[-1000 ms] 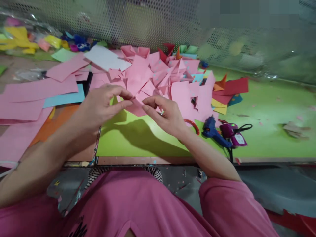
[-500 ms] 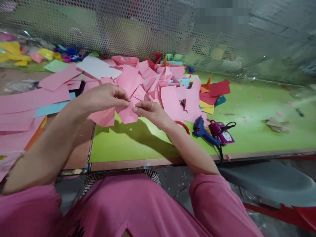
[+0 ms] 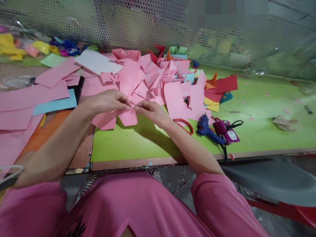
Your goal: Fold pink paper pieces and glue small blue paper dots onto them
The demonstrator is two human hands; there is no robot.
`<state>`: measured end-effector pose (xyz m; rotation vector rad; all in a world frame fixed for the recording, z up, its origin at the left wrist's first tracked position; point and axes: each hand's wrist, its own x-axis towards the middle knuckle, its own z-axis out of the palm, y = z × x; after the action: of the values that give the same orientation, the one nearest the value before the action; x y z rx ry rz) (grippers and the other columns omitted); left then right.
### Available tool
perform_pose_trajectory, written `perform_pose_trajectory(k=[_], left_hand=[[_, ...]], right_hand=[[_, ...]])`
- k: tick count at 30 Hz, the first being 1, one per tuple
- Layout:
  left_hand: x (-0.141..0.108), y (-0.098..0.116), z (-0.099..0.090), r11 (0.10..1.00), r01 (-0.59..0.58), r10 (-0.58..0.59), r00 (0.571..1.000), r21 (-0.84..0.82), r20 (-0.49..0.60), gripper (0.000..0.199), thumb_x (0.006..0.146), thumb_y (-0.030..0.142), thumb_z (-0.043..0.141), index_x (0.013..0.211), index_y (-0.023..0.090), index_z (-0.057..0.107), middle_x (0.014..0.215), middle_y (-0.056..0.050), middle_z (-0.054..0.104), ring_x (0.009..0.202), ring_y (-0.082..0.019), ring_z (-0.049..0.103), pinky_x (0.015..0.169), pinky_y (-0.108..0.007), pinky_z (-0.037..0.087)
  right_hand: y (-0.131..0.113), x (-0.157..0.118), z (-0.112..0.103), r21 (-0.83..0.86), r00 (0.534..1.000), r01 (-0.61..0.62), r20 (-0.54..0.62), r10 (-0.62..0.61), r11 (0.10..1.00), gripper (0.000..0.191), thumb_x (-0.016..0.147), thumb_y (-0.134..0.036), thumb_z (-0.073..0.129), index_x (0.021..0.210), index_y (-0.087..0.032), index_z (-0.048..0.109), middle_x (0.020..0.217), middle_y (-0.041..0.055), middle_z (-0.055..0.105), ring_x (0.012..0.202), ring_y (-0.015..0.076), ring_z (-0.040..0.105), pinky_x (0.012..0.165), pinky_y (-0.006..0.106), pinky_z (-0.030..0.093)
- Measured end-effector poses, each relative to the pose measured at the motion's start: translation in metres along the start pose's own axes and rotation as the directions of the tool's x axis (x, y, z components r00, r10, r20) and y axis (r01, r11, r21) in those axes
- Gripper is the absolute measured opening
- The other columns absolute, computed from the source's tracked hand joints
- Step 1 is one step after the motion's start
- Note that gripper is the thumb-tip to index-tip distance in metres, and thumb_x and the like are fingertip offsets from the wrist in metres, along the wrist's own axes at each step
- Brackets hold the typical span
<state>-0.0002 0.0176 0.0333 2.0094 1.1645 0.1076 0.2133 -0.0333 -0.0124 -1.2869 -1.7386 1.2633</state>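
Between my two hands is a small piece of pink paper, its lower part hanging toward me above the green table top. My left hand pinches its upper left edge between thumb and fingers. From the other side, my right hand pinches the upper right edge, with the fingertips of both hands close together. Another pink sheet lies just below my left hand. Behind my fingers spreads a heap of folded and cut pink paper; some pieces carry blue dots.
Right of my forearm lie orange-red scissor handles, a blue glue gun and a purple box with a black cord. Pink strips and a blue strip cover the left side. A perforated metal screen stands behind; a grey stool is at right.
The view has shifted slightly. Both hands keep their pinch on the pink paper, whose hanging part now looks narrower and a little turned.
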Motion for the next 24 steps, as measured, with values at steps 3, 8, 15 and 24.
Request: perform_pose_trajectory(k=[3, 8, 15, 24], left_hand=[[0.001, 0.0, 0.001, 0.999, 0.028, -0.028, 0.999, 0.016, 0.024, 0.036, 0.072, 0.051, 0.06, 0.087, 0.024, 0.078, 0.071, -0.002, 0.065, 0.061, -0.015, 0.051, 0.058, -0.029, 0.038], [0.001, 0.001, 0.002, 0.999, -0.024, 0.024, 1.0, -0.026, 0.01, 0.03, 0.07, 0.046, 0.062, 0.079, 0.021, 0.076, 0.07, -0.001, 0.066, 0.062, -0.014, 0.05, 0.058, -0.026, 0.037], [-0.001, 0.003, 0.001, 0.998, -0.022, 0.022, 1.0, -0.053, -0.005, 0.027, 0.069, 0.042, 0.064, 0.08, 0.021, 0.074, 0.072, -0.001, 0.069, 0.065, -0.014, 0.055, 0.059, -0.026, 0.039], [-0.004, 0.001, 0.002, 0.99, -0.027, 0.028, 1.0, -0.139, 0.006, 0.025, 0.075, 0.04, 0.062, 0.087, 0.021, 0.074, 0.072, -0.001, 0.066, 0.07, -0.017, 0.062, 0.064, -0.029, 0.047]], right_hand=[[-0.001, -0.001, 0.0, -0.011, 1.0, -0.013, 0.004, 0.013, 1.0, 0.038, 0.088, -0.056, 0.07, 0.083, -0.018, 0.068, 0.071, -0.0024, 0.056, 0.065, 0.0102, 0.043, 0.06, 0.027, 0.032], [0.0, -0.001, 0.002, 0.031, 0.997, -0.049, 0.062, 0.047, 0.998, 0.042, 0.083, -0.058, 0.074, 0.075, -0.018, 0.064, 0.065, -0.005, 0.047, 0.062, 0.0089, 0.037, 0.057, 0.027, 0.026], [0.002, -0.001, 0.004, 0.069, 0.999, -0.014, 0.053, 0.01, 0.997, 0.042, 0.083, -0.059, 0.074, 0.078, -0.019, 0.063, 0.067, -0.0056, 0.047, 0.063, 0.0087, 0.037, 0.057, 0.027, 0.024], [-0.002, 0.001, -0.009, 0.128, 0.995, 0.088, 0.044, -0.094, 0.988, 0.028, 0.088, -0.045, 0.069, 0.096, -0.018, 0.067, 0.088, 0.0006, 0.067, 0.082, 0.0124, 0.059, 0.078, 0.03, 0.047]])
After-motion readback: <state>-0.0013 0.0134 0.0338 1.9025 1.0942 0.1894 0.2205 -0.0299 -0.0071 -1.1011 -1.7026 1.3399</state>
